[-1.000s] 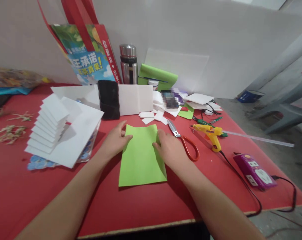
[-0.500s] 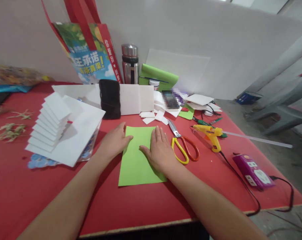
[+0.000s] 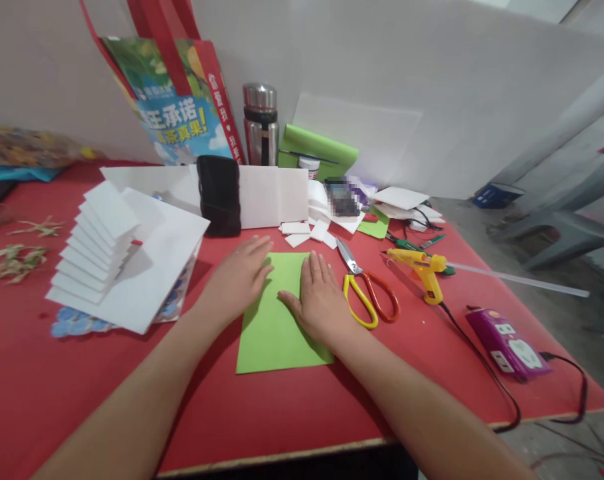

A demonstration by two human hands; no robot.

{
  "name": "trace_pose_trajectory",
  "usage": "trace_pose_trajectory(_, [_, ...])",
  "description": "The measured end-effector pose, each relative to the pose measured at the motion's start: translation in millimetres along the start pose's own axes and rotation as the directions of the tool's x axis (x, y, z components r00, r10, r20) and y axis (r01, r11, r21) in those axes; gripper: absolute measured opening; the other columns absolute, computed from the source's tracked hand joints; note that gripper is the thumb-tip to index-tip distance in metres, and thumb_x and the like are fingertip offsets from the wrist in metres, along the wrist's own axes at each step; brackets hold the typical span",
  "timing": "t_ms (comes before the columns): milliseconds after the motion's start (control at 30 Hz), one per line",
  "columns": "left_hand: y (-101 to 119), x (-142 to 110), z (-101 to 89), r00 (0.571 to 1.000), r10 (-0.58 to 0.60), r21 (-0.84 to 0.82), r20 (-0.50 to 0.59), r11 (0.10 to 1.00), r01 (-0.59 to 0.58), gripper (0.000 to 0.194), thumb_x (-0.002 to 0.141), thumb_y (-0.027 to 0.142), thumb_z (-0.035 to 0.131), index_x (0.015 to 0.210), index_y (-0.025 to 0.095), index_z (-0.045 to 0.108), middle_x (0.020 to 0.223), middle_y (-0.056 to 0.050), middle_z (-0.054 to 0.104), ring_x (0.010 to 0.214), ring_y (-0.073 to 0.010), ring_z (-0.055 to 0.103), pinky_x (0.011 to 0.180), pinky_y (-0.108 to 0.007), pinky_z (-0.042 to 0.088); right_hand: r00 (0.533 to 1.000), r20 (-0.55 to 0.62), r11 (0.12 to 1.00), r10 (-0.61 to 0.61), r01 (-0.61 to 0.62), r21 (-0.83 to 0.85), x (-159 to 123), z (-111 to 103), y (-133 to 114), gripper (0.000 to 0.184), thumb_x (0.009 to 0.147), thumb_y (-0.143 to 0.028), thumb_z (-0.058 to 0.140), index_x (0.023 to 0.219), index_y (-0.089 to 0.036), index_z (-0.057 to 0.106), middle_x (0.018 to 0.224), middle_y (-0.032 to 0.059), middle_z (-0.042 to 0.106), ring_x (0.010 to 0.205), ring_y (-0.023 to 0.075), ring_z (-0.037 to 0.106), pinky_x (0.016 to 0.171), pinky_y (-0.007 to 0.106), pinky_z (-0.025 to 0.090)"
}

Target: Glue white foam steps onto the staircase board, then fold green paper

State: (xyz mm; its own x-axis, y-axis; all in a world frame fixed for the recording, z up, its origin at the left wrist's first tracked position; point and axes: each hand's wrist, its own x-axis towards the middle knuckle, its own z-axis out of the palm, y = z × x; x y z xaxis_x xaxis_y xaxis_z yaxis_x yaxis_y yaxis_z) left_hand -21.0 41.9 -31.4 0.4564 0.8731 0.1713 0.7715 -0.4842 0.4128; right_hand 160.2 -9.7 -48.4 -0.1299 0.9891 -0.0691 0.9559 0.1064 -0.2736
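A sheet of bright green paper [image 3: 277, 333] lies flat on the red tabletop in front of me. My right hand [image 3: 322, 300] rests palm down on its right side, fingers stretched out and pointing away from me. Over the sheet's upper left edge is my left hand [image 3: 239, 277], its fingers extended and holding nothing; whether it touches the paper I cannot tell. Just right of my right hand lie scissors [image 3: 365, 287] with one yellow and one red handle, blades pointing away.
Left stands a stepped white folded piece [image 3: 95, 250] on a white board [image 3: 167, 247]. A black object [image 3: 219, 197], white scraps [image 3: 297, 233] and a steel flask [image 3: 261, 127] are behind. Rightward lie a yellow glue gun [image 3: 422, 267] and a purple power box [image 3: 507, 343] with cables.
My left hand has shifted right and inward over the green paper's upper left edge. My right hand and the sheet have stayed in place.
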Motion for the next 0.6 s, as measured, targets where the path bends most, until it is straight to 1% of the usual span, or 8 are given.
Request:
trace_pose_trajectory(33, [6.7,-0.9,5.2,0.997,0.045,-0.008,0.057,0.999,-0.045,0.056,0.104,0.034,0.038,0.152,0.011,0.053,0.167,-0.017,0.044,0.16,-0.0312,0.032,0.13,-0.049,0.022,1.0,0.002,1.0,-0.006,0.006,-0.002,0.1,-0.2,0.1,0.091,0.106,-0.059,0.044,0.164,0.008,0.026,0.173,0.0295,0.012,0.164,0.0394,0.008,0.132,0.052,0.013])
trace_pose_trajectory(100, [19.5,-2.8,15.2,0.988,0.088,-0.008,0.13,0.996,-0.088,0.056,0.106,0.036,0.033,0.154,0.015,0.052,0.171,-0.015,0.039,0.163,-0.0305,0.024,0.132,-0.053,0.012,1.0,0.009,1.0,-0.015,0.015,-0.008,0.4,-0.3,0.5,0.083,0.107,-0.05,0.044,0.164,0.008,0.026,0.173,0.0292,0.013,0.164,0.0392,0.009,0.132,0.053,0.014])
trace_pose_trajectory(133, [24.1,-3.6,19.1,0.987,0.088,-0.004,0.137,0.996,-0.088,0.058,0.107,0.037,0.032,0.156,0.013,0.051,0.171,-0.016,0.038,0.164,-0.0313,0.021,0.132,-0.054,0.009,1.0,0.015,1.0,-0.016,0.017,-0.012,0.6,-0.2,0.7,0.08,0.106,-0.045,0.044,0.164,0.008,0.026,0.173,0.0289,0.013,0.164,0.0392,0.01,0.132,0.053,0.014])
trace_pose_trajectory(200, [27.3,-4.9,24.2,0.99,0.065,0.006,0.127,0.998,-0.066,0.063,0.106,0.044,0.036,0.157,0.01,0.049,0.172,-0.019,0.034,0.164,-0.034,0.018,0.132,-0.056,0.005,1.0,0.02,1.0,-0.015,0.016,-0.022,1.2,0.3,1.2,0.078,0.104,-0.038,0.046,0.164,0.008,0.026,0.173,0.0283,0.013,0.164,0.0394,0.01,0.132,0.053,0.014])
trace_pose_trajectory(300, [20.3,-7.7,26.8,0.988,0.016,0.038,0.154,0.999,-0.022,0.07,0.105,0.054,0.04,0.161,0.013,0.045,0.173,-0.019,0.032,0.164,-0.035,0.018,0.132,-0.057,0.005,1.0,0.014,0.999,-0.013,0.014,-0.029,1.8,0.7,1.3,0.08,0.103,-0.038,0.049,0.164,0.008,0.026,0.173,0.0283,0.012,0.164,0.0398,0.01,0.132,0.053,0.013])
trace_pose_trajectory(367, [14.3,-10.7,28.5,0.983,-0.017,0.096,0.181,0.995,0.0,0.073,0.105,0.058,0.036,0.163,0.013,0.042,0.173,-0.018,0.03,0.164,-0.0352,0.017,0.132,-0.059,0.007,1.0,0.021,0.999,-0.013,0.014,-0.034,1.9,0.2,1.0,0.08,0.103,-0.039,0.049,0.164,0.008,0.026,0.173,0.0283,0.012,0.164,0.0399,0.01,0.133,0.053,0.013])
trace_pose_trajectory(500, [12.0,-16.2,34.2,0.986,-0.066,0.246,0.15,0.969,0.027,0.075,0.107,0.06,0.029,0.164,0.012,0.04,0.175,-0.021,0.022,0.164,-0.0378,0.017,0.131,-0.061,0.013,0.999,0.032,0.999,-0.019,0.021,-0.048,1.4,-1.5,0.2,0.082,0.104,-0.042,0.049,0.164,0.008,0.025,0.173,0.0282,0.011,0.163,0.0404,0.009,0.133,0.054,0.014])
trace_pose_trajectory(600, [14.9,-17.9,37.4,0.987,-0.081,0.309,0.135,0.95,0.036,0.074,0.108,0.06,0.027,0.164,0.014,0.04,0.175,-0.022,0.023,0.163,-0.0395,0.017,0.13,-0.062,0.016,0.999,0.03,0.999,-0.017,0.019,-0.049,1.0,-2.1,0.8,0.082,0.104,-0.043,0.049,0.164,0.008,0.025,0.173,0.029,0.012,0.163,0.0404,0.01,0.133,0.054,0.014])
